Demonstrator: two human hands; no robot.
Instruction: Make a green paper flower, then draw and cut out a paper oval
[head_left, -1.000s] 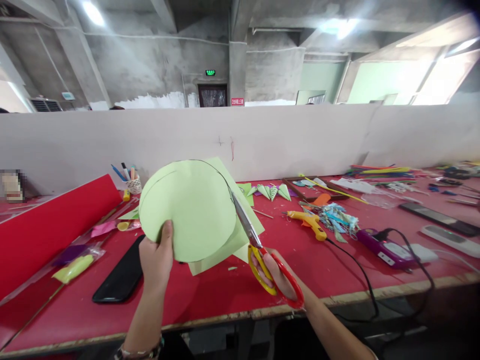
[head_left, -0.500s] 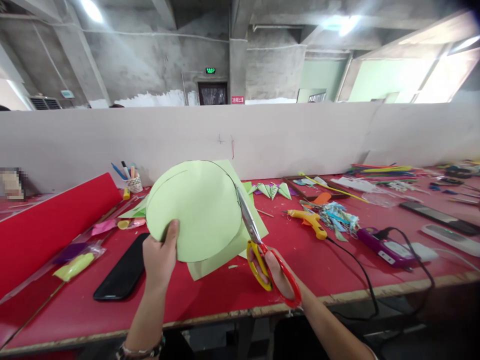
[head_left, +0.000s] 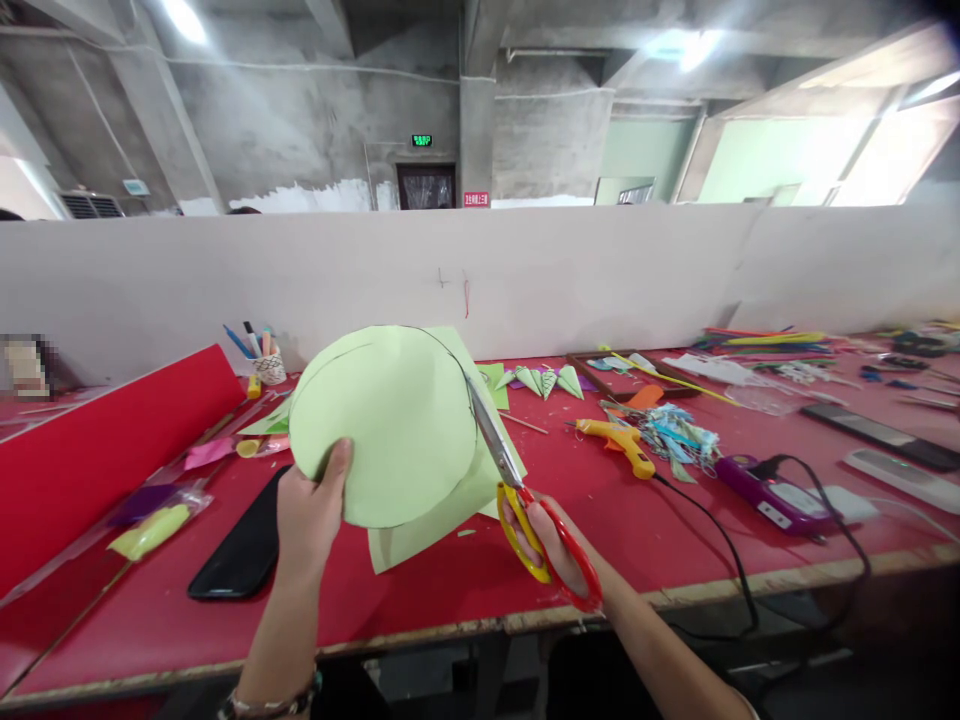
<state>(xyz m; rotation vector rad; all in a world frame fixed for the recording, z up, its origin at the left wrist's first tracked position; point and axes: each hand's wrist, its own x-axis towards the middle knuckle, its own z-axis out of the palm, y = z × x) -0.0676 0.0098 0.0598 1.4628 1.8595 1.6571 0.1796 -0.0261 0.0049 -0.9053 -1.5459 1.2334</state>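
Note:
My left hand (head_left: 311,510) pinches the lower left edge of a light green sheet of paper (head_left: 390,430), thumb on the near face and the fingers hidden behind it. A dark curved line runs along the sheet's rounded edge, and a partly cut strip hangs behind and below it. My right hand (head_left: 551,540) is closed round the red and yellow handles of a pair of scissors (head_left: 504,445). The blades point up and left along the paper's right edge, on the curved line; they look nearly closed.
On the red table (head_left: 420,620) lie a black phone (head_left: 240,550) at left, a yellow glue gun (head_left: 619,440) with its cord, a purple power strip (head_left: 776,495) and small green paper cones (head_left: 547,382). A pen cup (head_left: 266,366) stands by the white partition (head_left: 600,280).
My left hand and the paper have shifted slightly left and down. The scissors have stayed nearly in place, still against the paper's right edge.

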